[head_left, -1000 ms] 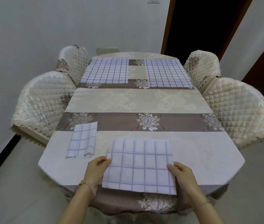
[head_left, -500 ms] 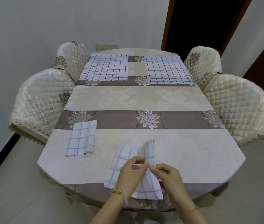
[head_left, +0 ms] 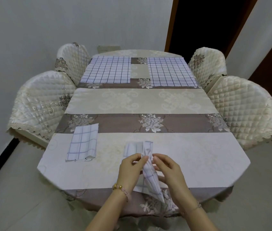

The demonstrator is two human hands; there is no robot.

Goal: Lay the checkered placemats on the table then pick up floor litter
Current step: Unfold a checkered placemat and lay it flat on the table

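Head view: high at table (head_left: 198, 157) near end, facing forward-down, hands (head_left: 130, 172) close.

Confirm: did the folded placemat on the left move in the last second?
No. The folded placemat still overlaps the brown band at its near edge, same spot.

Both forearms reach forward, left hand (head_left: 129, 172) and right hand (head_left: 170, 174) close together, fingertips pinching the folded placemat (head_left: 150, 180).

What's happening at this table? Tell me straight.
A person is setting out placemats on the cloth-covered dining table. The left hand and right hand pinch a partly folded white blue-checked cloth placemat at the near edge, apparently unfolding it. A folded checkered placemat lies to its left. At the far end lie a far-left spread placemat and a far-right spread placemat, both flat.
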